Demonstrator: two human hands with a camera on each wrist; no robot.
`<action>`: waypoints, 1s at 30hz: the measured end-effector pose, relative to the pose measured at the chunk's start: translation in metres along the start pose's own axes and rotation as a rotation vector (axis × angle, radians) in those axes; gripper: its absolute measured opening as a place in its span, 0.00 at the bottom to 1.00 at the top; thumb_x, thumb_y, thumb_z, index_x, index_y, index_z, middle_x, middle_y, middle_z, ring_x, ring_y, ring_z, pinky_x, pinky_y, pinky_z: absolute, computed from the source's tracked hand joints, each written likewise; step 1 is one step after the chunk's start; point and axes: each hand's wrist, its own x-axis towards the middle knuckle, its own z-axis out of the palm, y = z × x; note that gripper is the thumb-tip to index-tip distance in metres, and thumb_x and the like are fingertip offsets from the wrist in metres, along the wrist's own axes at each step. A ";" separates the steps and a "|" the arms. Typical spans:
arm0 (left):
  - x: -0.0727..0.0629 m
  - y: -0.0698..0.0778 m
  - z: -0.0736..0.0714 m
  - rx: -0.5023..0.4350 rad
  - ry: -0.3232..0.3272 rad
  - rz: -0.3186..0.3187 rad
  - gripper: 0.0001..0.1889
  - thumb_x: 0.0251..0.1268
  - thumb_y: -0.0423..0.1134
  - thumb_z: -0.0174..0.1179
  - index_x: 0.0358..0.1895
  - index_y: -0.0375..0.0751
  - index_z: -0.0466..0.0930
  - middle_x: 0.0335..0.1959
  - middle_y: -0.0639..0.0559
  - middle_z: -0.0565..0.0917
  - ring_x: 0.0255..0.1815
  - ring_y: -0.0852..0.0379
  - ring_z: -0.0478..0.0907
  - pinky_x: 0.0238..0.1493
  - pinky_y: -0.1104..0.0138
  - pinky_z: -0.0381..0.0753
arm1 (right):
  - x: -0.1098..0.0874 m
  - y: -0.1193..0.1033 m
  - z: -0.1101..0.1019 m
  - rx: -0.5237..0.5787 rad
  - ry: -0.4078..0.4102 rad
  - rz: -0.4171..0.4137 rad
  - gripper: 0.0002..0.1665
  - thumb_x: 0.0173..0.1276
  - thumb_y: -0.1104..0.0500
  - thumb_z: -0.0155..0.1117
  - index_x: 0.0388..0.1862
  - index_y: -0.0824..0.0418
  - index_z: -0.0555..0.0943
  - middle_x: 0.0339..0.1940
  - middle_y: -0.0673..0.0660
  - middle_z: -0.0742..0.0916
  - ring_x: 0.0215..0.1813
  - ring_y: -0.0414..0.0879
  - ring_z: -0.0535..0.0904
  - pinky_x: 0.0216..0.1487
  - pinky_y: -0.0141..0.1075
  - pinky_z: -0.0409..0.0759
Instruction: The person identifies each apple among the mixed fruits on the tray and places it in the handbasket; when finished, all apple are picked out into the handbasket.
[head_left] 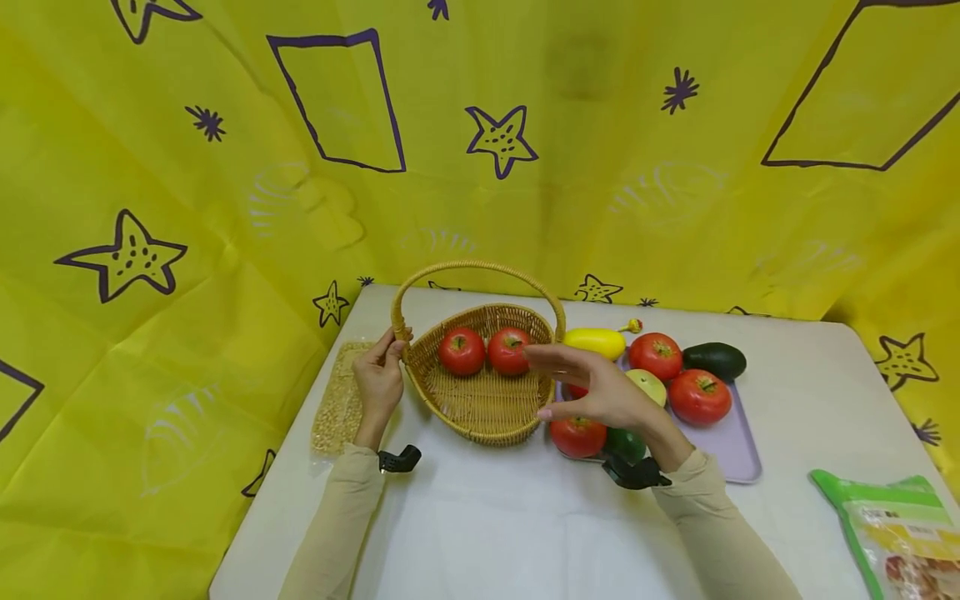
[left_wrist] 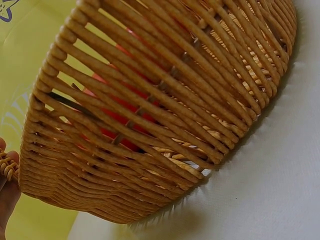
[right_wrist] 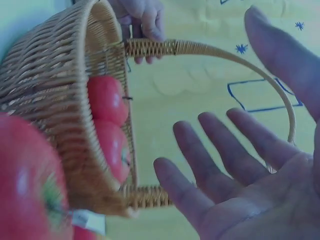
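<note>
A wicker basket with an arched handle stands on the white table, and two red tomatoes lie side by side in it. My left hand grips the base of the handle at the basket's left side; the left wrist view mostly shows the woven wall. Over the basket's right rim hovers my right hand, its fingers extended and thumb apart, holding nothing. In the right wrist view that palm faces the camera, with a large tomato near the basket wall.
Right of the basket, a lilac tray carries several tomatoes, a dark green avocado-like item and a yellow vegetable. A bag of pale grains lies left. A green-edged package sits at the right front.
</note>
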 end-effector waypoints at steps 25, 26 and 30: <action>0.001 0.004 -0.001 0.025 0.007 -0.010 0.16 0.74 0.21 0.61 0.60 0.18 0.81 0.47 0.27 0.89 0.55 0.33 0.88 0.54 0.79 0.84 | -0.054 0.049 0.011 -0.392 0.179 0.023 0.57 0.48 0.51 0.93 0.75 0.63 0.75 0.73 0.61 0.82 0.69 0.61 0.82 0.67 0.63 0.81; 0.001 0.004 -0.002 0.028 0.011 -0.011 0.15 0.73 0.21 0.61 0.60 0.18 0.81 0.47 0.28 0.90 0.55 0.34 0.88 0.53 0.79 0.84 | -0.054 0.050 0.012 -0.404 0.186 0.027 0.56 0.47 0.52 0.93 0.75 0.63 0.76 0.72 0.62 0.83 0.69 0.62 0.81 0.67 0.64 0.81; 0.000 0.003 -0.001 0.028 0.015 -0.012 0.15 0.73 0.21 0.61 0.60 0.19 0.82 0.47 0.31 0.90 0.55 0.35 0.88 0.53 0.78 0.84 | -0.054 0.053 0.017 -0.465 0.210 0.049 0.55 0.46 0.55 0.93 0.73 0.64 0.78 0.70 0.64 0.84 0.67 0.62 0.81 0.67 0.64 0.81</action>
